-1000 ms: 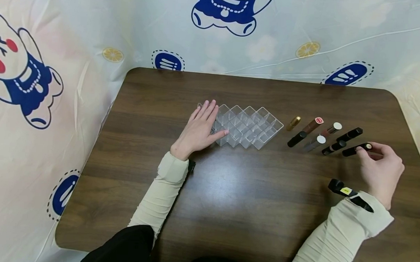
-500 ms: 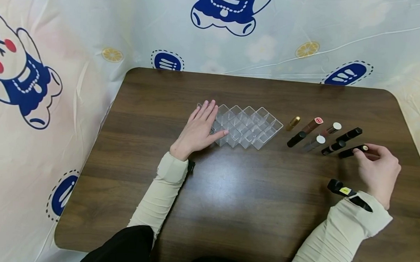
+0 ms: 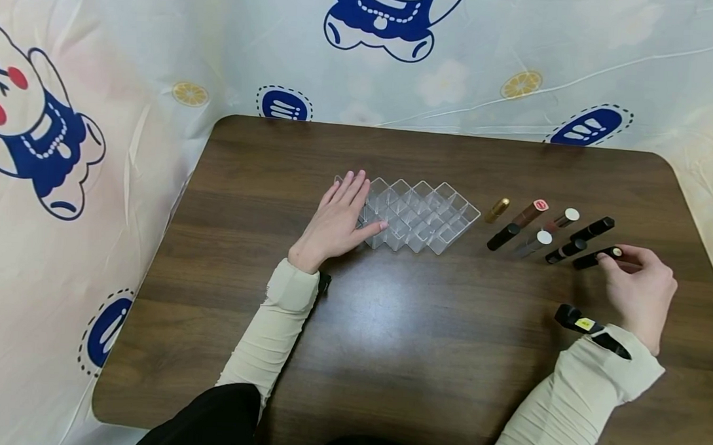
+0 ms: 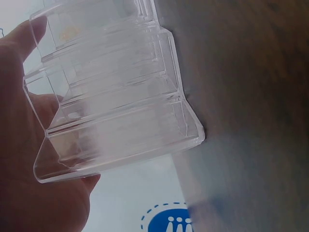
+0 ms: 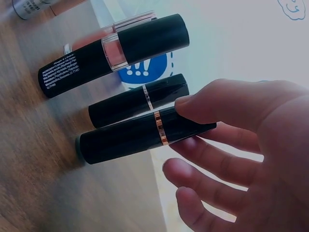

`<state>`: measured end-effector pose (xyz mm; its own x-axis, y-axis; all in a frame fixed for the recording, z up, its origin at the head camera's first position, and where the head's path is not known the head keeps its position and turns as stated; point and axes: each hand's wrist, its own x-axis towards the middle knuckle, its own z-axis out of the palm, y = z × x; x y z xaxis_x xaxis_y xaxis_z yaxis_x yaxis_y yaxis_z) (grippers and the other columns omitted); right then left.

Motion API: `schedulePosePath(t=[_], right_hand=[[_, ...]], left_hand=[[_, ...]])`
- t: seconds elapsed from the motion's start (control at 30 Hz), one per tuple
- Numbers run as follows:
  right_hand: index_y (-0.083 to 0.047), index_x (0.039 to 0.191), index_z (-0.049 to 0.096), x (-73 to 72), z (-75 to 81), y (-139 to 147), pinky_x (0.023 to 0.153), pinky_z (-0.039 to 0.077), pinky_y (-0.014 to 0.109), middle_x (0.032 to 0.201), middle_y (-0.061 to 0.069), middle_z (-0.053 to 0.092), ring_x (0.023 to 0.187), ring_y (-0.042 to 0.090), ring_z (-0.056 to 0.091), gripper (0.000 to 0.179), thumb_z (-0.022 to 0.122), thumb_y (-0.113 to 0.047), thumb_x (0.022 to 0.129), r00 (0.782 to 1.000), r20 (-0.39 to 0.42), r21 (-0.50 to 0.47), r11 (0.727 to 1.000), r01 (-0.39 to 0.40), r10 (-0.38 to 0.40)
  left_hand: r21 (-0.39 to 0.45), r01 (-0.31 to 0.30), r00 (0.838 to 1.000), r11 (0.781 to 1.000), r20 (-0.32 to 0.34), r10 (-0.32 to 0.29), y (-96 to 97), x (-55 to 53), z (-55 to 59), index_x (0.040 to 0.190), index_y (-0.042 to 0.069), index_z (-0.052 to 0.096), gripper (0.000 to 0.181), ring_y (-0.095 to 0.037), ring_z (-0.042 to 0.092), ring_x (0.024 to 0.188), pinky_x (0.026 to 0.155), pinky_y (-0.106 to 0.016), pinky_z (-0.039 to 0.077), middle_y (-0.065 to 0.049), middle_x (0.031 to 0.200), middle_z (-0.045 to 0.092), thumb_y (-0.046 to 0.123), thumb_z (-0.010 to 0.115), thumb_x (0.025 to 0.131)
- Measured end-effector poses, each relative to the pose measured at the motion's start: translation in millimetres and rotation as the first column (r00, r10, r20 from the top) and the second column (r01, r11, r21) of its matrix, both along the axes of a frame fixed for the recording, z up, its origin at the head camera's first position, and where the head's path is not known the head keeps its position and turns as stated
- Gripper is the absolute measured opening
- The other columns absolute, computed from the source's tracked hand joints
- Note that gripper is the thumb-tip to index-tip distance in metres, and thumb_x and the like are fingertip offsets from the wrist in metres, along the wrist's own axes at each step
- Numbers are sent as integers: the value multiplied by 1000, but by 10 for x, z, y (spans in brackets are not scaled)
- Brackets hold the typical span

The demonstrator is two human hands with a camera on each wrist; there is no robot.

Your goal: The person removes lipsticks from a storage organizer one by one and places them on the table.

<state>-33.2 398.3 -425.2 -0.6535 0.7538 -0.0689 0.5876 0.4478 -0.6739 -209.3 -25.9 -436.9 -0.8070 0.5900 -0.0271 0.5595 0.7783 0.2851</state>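
My left hand (image 3: 335, 222) lies with straight fingers over the left end of a clear plastic lipstick organizer (image 3: 421, 215), whose slots form a diamond grid. The left wrist view shows the organizer's clear end wall (image 4: 120, 130) with fingers behind it. At the far right of the group, my right hand (image 3: 643, 285) pinches the top of a black lipstick (image 3: 591, 259) with a gold band, between thumb and fingers. In the right wrist view this lipstick (image 5: 120, 142) stands upright, its base at the tabletop. Another black lipstick (image 5: 118, 101) with a silver band stands close beside it.
Left of the held lipstick stand several tubes: a gold one (image 3: 497, 210), a brown one (image 3: 530, 214), a white-capped one (image 3: 534, 244), a silver-capped one (image 3: 563, 220) and black-capped ones (image 3: 503, 237). A patterned curtain (image 3: 396, 86) borders the wooden table (image 3: 375, 354).
My right hand has shifted slightly left with the black lipstick, bringing it closer to the neighbouring tubes. The left hand and organizer have stayed in place.
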Motion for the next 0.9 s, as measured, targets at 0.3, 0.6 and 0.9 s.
schedulePosePath(t=[0.3, 0.6, 0.9], right_hand=[[-13, 106, 66, -1, -17, 4, 61, 35, 8, 63, -38, 43, 61, -22, 45, 27, 65, -32, 87, 1000, -2, -3, 1000, -5, 5], [-6, 114, 65, 10, -19, -4, 61, 34, 7, 63, -41, 40, 60, -24, 43, 36, 63, -31, 88, 1000, 2, 17, 1000, -19, 19], [-8, 119, 65, 7, -1, -11, 62, 35, 6, 68, -39, 42, 63, -24, 45, 40, 63, -34, 88, 1000, -2, 0, 1000, -14, 14]], left_hand=[[0, -1, 1000, 1000, 6, 1, 2, -2, 4, 155, 8, 16, 90, -20, -1, 152, 123, -37, -2, -4, 164, 4, 69, 37, 92], [-4, 3, 1000, 1000, 5, -3, 7, -6, 9, 155, 8, 16, 90, -20, -1, 152, 123, -37, -2, -4, 164, 4, 69, 37, 93], [1, 3, 1000, 1000, 8, -3, -6, -9, 7, 155, 8, 15, 91, -21, -1, 152, 123, -38, -2, -5, 164, 4, 70, 36, 92]])
